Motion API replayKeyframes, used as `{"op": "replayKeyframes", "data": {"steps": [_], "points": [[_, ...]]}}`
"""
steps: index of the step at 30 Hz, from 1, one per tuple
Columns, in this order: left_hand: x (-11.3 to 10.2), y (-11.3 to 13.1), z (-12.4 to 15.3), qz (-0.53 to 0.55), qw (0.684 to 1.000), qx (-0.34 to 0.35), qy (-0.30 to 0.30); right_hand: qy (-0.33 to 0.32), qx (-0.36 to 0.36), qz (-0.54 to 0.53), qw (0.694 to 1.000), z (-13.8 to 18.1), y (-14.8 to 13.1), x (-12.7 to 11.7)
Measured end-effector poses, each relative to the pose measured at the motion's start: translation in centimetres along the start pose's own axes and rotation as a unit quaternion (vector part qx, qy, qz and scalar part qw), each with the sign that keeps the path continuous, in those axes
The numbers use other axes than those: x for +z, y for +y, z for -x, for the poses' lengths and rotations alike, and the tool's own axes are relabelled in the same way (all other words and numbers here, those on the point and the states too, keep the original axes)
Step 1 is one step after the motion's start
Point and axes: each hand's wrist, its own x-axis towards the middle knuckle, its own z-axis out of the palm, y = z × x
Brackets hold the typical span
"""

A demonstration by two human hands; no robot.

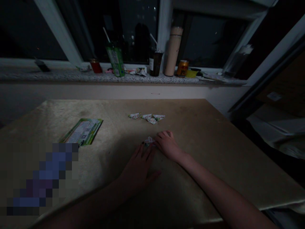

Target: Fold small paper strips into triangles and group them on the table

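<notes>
A small white packet or wrapper with pink and green print (149, 140) lies on the table (197, 127), between my fingertips. My left hand (140, 163) is laid flat with its fingers stretched apart, the tips touching the near left side of this wrapper. From the right, my right hand (167, 144) curls its fingers in at the wrapper's edge and seems to pinch it; the fingertips are partly hidden. Farther back are several similar small wrappers, one folded piece (134, 115) a little apart and a touching group (152, 118) beside it.
A flat green and white printed bag (83, 131) lies at the left, above a pixelated patch. Along the granite sill (140, 78) stand a green cup (115, 60), a dark cup (155, 63) with a straw, a tall beige flask (173, 52), an orange can (182, 68) and a red jar (96, 66).
</notes>
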Motion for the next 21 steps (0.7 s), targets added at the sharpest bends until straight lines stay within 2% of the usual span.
{"op": "replayKeyframes", "data": {"steps": [8,14,17,21], "points": [[-0.1,-1.9,-0.2,0.051,0.998,0.03,-0.002,0.014,0.081,-0.127,0.989,0.0,0.6,0.4],[0.2,-2.3,-0.2,0.066,0.996,0.053,0.003,0.015,0.08,-0.137,0.987,-0.1,0.5,0.4],[0.2,-2.4,-0.3,0.059,0.997,0.057,-0.008,0.021,0.078,-0.178,0.981,-0.1,1.1,-0.1],[0.1,-2.3,-0.4,0.062,0.997,0.05,-0.006,-0.027,0.128,-0.217,0.967,0.2,3.1,-1.5]]}}
